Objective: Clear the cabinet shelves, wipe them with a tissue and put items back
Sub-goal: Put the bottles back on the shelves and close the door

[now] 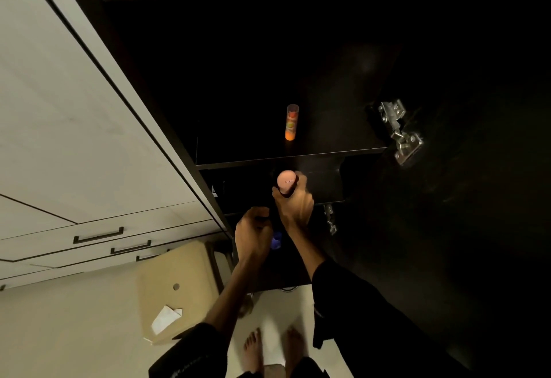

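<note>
Two hands work at the front of a dark open cabinet (298, 49), seen from above. Right hand (295, 203) is raised in front of the shelf edge (292, 157); fingers and thumb curl round a dark bottle whose pink cap (286, 180) sticks up above the knuckles. Only the cap and a short piece of the neck show; the body is hidden in the grip. Bottle upright or close to it, just below and in front of the shelf edge, not resting on anything visible.

Left hand (253, 233) sits lower and to the left, near the right wrist. Fingers are curled inward, something dark at their tips, but what it is cannot be told. A blue object (276, 240) shows just right of this hand, between the two wrists; contact unclear.

On the shelf above, an orange tube (291, 122) with a clear top stands alone, well apart from both hands, directly beyond the pink cap.

Metal hinge (399, 131) on the right, at the open dark door (462, 198). White drawer fronts (98, 222) with dark handles to the left. On the pale floor, a cardboard box (176, 285) with a white tissue (165, 318) lying on it, left of the left forearm. Bare feet (253, 348) at bottom of view; dark sleeves on both arms.
</note>
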